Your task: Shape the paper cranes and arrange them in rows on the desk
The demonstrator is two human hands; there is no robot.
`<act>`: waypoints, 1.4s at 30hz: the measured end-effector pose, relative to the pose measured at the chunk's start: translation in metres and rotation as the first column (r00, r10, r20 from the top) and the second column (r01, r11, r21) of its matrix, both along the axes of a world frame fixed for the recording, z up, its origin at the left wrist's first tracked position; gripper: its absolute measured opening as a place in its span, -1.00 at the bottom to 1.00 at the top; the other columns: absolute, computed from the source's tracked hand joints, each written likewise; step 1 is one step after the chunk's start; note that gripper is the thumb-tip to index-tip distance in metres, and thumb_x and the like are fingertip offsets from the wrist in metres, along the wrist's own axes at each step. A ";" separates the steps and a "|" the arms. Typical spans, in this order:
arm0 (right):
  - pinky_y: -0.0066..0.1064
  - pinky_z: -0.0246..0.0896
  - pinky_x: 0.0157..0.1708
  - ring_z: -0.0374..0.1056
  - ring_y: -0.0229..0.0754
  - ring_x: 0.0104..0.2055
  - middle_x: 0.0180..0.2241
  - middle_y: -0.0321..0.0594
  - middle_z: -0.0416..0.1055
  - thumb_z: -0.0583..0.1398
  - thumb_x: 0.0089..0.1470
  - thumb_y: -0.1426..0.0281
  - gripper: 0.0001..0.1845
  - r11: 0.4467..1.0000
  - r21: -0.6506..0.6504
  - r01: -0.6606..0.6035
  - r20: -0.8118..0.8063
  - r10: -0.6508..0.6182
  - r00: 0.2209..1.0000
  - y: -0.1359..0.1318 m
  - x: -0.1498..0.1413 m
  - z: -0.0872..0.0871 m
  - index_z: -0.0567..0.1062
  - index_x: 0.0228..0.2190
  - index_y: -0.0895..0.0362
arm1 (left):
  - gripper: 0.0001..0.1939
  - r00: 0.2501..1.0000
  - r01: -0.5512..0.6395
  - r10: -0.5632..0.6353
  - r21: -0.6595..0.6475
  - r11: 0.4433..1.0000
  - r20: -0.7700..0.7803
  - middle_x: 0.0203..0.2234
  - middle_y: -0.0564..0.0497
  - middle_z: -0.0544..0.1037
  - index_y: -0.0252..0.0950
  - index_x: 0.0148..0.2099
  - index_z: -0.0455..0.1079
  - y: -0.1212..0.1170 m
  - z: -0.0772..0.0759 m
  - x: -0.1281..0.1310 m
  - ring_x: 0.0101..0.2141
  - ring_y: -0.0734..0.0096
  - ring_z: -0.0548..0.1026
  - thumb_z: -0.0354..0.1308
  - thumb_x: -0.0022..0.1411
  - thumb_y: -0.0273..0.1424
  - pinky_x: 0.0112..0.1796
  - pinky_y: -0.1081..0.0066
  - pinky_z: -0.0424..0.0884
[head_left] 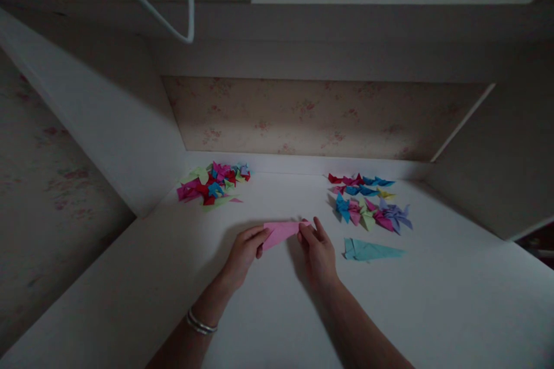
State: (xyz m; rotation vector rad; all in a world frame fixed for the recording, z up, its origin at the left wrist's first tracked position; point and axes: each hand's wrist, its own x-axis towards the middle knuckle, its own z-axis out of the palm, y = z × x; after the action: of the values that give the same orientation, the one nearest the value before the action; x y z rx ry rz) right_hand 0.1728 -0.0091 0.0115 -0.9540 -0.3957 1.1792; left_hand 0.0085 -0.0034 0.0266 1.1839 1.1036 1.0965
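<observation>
Fingers of the left hand (239,258) pinch the pink paper (280,233) at its broad end, thumb over the near face and the others mostly behind it. On the right hand (319,260), thumb and forefinger appear to close on the narrow end, while another finger stands raised and apart; how firmly either hand presses, I cannot tell.

The paper is out in front of the person, between the two hands and over the white table (277,317). A pile (208,187) of folded pieces lies beyond it to the left, and a loose group (366,213) to the right; the teal paper (374,250) lies flat beside the right hand.

It should be very light, stiffer along its folds and softer at single edges, hardly slippery, and easy to crease wrongly or tear at the thin tip. A light pinch across the layered broad end looks the safest hold, with a second at the tip to steady it.

Its tapered end points to the person's right and its broad end to the left. The long axis runs mostly crosswise before the body, tipping slightly away toward the right.
</observation>
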 end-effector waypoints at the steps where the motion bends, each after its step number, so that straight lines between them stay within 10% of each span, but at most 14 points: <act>1: -0.52 0.38 -0.25 0.41 -0.30 -0.29 -0.25 -0.28 0.47 0.39 -0.21 0.37 -0.34 1.000 -0.005 -0.028 -0.025 0.028 0.999 0.000 0.000 0.001 0.36 -0.01 0.09 | -0.67 1.000 -0.002 0.002 0.002 1.000 -0.013 -0.67 0.15 0.23 -0.34 -0.43 0.40 0.000 0.000 0.000 -0.63 0.58 0.13 0.16 0.10 -0.14 -0.60 0.53 0.00; 10: -0.60 0.31 -0.43 0.29 -0.35 -0.44 -0.44 -0.31 0.41 0.39 -0.21 0.31 -0.75 0.994 0.002 -0.107 0.025 0.107 0.994 -0.001 0.002 -0.001 0.54 -0.44 0.17 | -0.68 0.986 -0.090 0.096 0.051 0.995 -0.140 -0.72 0.18 0.15 -0.34 -0.45 0.40 0.003 0.000 -0.002 -0.63 0.56 0.10 0.14 0.11 -0.16 -0.60 0.52 -0.04; 20: -0.43 0.30 -0.34 0.32 -0.25 -0.41 -0.44 -0.24 0.44 0.35 -0.20 0.22 -0.67 0.999 0.025 -0.021 0.244 0.014 0.970 0.005 0.006 -0.005 0.55 -0.38 0.19 | -0.63 0.968 -0.017 0.034 0.070 0.997 -0.249 -0.72 0.19 0.15 -0.34 -0.47 0.39 0.004 0.002 -0.004 -0.64 0.57 0.09 0.12 0.13 -0.11 -0.60 0.53 -0.04; 30: -0.45 0.30 -0.34 0.33 -0.22 -0.34 -0.40 -0.25 0.45 0.31 -0.15 0.20 -0.70 0.999 0.016 -0.029 0.267 0.023 0.964 0.006 0.010 -0.008 0.55 -0.39 0.15 | -0.57 0.996 -0.078 0.079 0.014 0.997 -0.042 -0.46 -0.02 0.46 -0.38 -0.34 0.44 0.007 -0.001 -0.005 -0.63 0.61 0.19 0.05 0.16 -0.07 -0.63 0.55 0.04; 42: -0.46 0.30 -0.32 0.33 -0.26 -0.39 -0.40 -0.25 0.46 0.31 -0.14 0.18 -0.68 0.995 0.025 -0.098 0.170 0.092 0.981 0.006 0.000 -0.010 0.54 -0.35 0.14 | -0.70 0.973 -0.048 0.050 0.015 0.999 -0.227 -0.70 0.15 0.27 -0.35 -0.34 0.47 0.007 -0.002 -0.010 -0.63 0.55 0.21 0.21 0.02 -0.18 -0.60 0.56 0.07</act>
State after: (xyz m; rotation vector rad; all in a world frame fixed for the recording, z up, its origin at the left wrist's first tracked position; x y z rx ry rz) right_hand 0.1733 -0.0029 0.0019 -1.0187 -0.6008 1.1776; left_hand -0.0013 0.0038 0.0244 1.3195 1.3105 1.0220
